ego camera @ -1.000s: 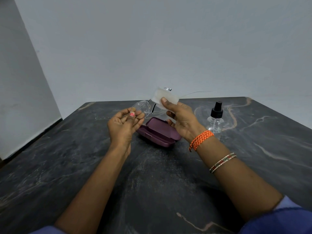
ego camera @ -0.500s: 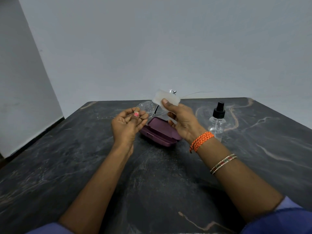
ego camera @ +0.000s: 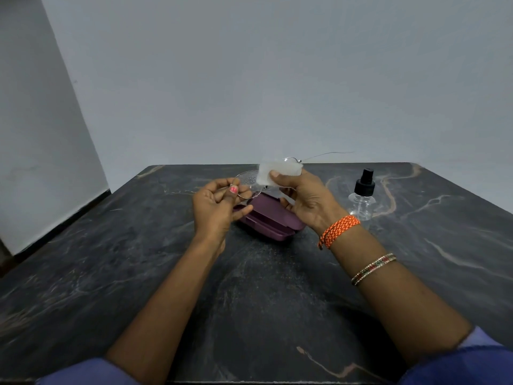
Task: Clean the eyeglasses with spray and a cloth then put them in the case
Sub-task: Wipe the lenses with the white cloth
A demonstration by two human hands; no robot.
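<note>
Thin wire-rimmed eyeglasses are held in the air above the table, their left lens wet with droplets. My left hand pinches that lens at its rim. My right hand presses a white cloth folded over the right lens, thumb on top. One temple arm sticks out to the right past the cloth. A purple glasses case lies on the table just below and behind both hands, partly hidden by them. A clear spray bottle with a black top stands upright to the right of my right hand.
The dark marble table runs to a far edge by a pale wall. A second wall stands at the left, with the table's left edge falling away below it.
Both hands with the glasses and cloth have stayed above the case; the cloth has shifted slightly over the right lens. The case and bottle have not moved.
</note>
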